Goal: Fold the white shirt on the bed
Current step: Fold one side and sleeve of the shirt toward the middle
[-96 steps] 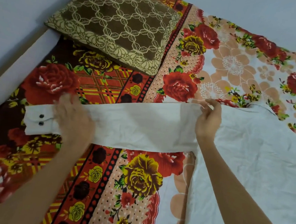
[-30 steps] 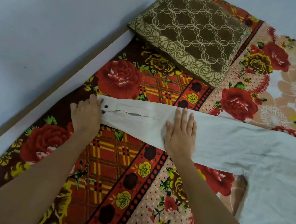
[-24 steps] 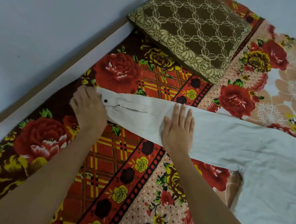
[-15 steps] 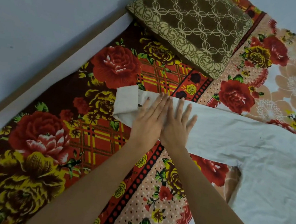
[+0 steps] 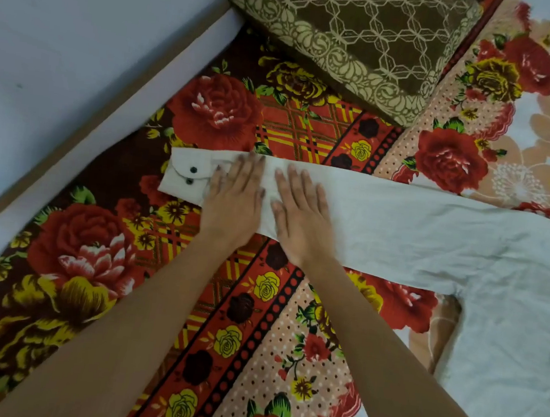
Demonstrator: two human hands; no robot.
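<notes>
The white shirt (image 5: 510, 298) lies flat on the flowered bedsheet (image 5: 94, 258), its body at the right edge. One long sleeve (image 5: 400, 220) stretches left across the bed and ends in a cuff (image 5: 186, 176) with two dark buttons. My left hand (image 5: 234, 201) lies flat, palm down, on the sleeve just right of the cuff. Beside it, my right hand (image 5: 299, 217) presses flat on the sleeve with its fingers spread. Neither hand grips the cloth.
A brown patterned pillow (image 5: 357, 38) rests at the head of the bed, above the sleeve. The bed's pale edge (image 5: 106, 131) runs diagonally at the left, along a light wall (image 5: 66, 20).
The cuff was flipped over and now lies flat again with its buttons showing. My left hand has slid left toward the cuff, and both palms stay flat on the sleeve.
</notes>
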